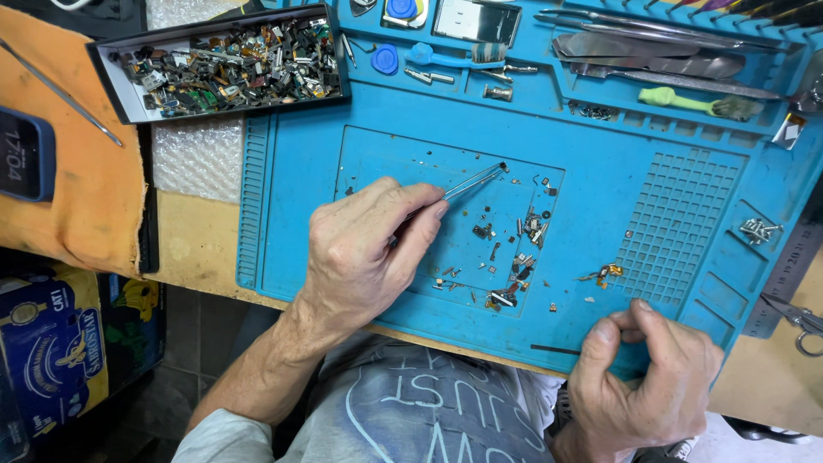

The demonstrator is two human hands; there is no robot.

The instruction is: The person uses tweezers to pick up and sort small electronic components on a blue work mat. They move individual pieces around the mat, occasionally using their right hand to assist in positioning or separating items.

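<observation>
My left hand (364, 249) rests on a blue silicone work mat (600, 184) and grips metal tweezers (474, 181), whose tips point up and right over the mat's central recessed panel. My right hand (645, 381) hovers at the mat's near edge with thumb and forefinger pinched together; whether anything tiny sits between them cannot be made out. Between the hands lies a scatter of small electronic parts and screws (514, 257), with a small gold-coloured piece (607, 273) nearest the right hand.
A black tray of mixed small components (227, 64) sits at the back left beside bubble wrap (195, 157). Spudgers, blades, brushes and picks (651, 64) fill the mat's far slots. An orange cloth with a phone (26, 154) lies left; scissors (797, 319) lie right.
</observation>
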